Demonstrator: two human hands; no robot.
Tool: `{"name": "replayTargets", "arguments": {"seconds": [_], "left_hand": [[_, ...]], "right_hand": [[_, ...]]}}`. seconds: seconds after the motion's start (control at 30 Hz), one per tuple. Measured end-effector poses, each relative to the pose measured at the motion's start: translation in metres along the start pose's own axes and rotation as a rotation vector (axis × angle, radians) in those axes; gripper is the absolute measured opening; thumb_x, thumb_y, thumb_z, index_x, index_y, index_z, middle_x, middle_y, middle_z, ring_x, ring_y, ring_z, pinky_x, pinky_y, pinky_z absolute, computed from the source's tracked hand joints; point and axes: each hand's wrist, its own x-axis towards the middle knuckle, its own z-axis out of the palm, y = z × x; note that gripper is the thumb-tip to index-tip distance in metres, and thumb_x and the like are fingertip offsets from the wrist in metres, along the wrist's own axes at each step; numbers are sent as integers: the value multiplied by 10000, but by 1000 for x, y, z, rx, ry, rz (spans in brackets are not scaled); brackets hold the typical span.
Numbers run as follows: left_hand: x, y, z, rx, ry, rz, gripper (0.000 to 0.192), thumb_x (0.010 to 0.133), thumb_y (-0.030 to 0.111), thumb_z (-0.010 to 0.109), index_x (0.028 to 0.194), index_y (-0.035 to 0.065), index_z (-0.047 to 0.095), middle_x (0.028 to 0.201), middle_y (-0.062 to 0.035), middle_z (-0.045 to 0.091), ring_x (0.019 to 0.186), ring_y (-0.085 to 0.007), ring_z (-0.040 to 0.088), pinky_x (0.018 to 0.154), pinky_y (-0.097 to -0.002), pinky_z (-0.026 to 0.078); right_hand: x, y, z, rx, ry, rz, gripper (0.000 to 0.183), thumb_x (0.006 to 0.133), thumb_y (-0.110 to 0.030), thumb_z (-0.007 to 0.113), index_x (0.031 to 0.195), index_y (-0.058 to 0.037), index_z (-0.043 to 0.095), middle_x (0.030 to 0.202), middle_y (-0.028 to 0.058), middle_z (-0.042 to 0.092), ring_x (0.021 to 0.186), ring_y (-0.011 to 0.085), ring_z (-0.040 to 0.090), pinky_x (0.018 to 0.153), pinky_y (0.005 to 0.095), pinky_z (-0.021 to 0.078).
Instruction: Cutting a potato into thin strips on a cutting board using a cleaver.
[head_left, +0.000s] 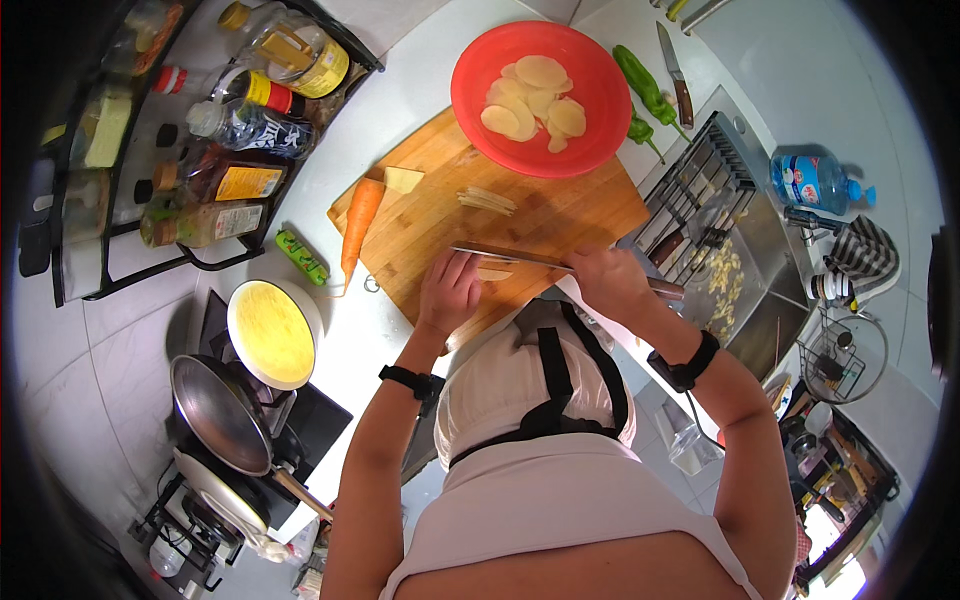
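Note:
On a wooden cutting board (420, 217), my right hand (609, 281) grips the handle end of a kitchen knife (517, 256). My left hand (451, 289) lies at the blade's other end with its fingers bent; whether it presses on something beneath is hidden. Pale slices (495, 271) show just below the blade. Above the blade lies a small bundle of pale strips (487, 201). A carrot (362, 221) rests across the board's left edge, beside a flat pale piece (403, 180). The red bowl (465, 112) at the board's top holds several thin pale slices.
Green peppers (645, 86) and a small knife (676, 79) lie right of the bowl. The sink (757, 300) with peelings is at right. A green packet (301, 257), a pot of yellow food (232, 322), a wok (225, 416) and a bottle rack (187, 259) stand at left.

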Motion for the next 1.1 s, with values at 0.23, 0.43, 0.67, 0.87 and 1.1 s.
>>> {"name": "replayTargets", "arguments": {"seconds": [0.23, 0.43, 0.67, 0.87, 1.1], "left_hand": [[-10, -6, 6, 47, -29, -12, 374, 768, 84, 598, 1135, 35, 651, 1149, -108, 593, 1070, -325, 553, 903, -432, 486], [-9, -5, 7, 74, -12, 3, 353, 774, 94, 590, 1115, 38, 661, 1153, -109, 591, 1063, -325, 556, 888, -432, 493], [-11, -7, 5, 56, -34, 5, 312, 777, 92, 579, 1071, 24, 662, 1116, -110, 598, 1032, -324, 568, 859, -418, 502], [-8, -7, 4, 52, -31, 12, 272, 784, 85, 574, 1032, 11, 658, 1086, -112, 596, 1003, -333, 566, 846, -424, 501], [-7, -6, 4, 72, -14, 29, 245, 792, 85, 575, 1004, -6, 659, 1103, -125, 595, 1009, -345, 564, 850, -431, 501]], "right_hand": [[-4, -4, -2, 13, -53, 9, 209, 751, -48, 579, 946, -72, 651, 854, 96, 650, 770, 293, 683, 653, 394, 551], [-3, -5, -1, 37, -67, 31, 243, 725, -35, 593, 959, -67, 651, 862, 101, 652, 772, 293, 679, 675, 387, 548], [-2, -9, -5, 4, -146, 38, 228, 743, -51, 605, 967, -59, 648, 868, 95, 652, 776, 285, 683, 669, 378, 547], [-4, -10, 2, 27, -91, 22, 198, 765, -64, 597, 956, -56, 646, 859, 93, 646, 755, 278, 684, 656, 365, 547], [-3, -13, 3, 29, -115, 35, 178, 768, -61, 598, 941, -41, 633, 842, 97, 641, 730, 278, 684, 629, 371, 547]]}}
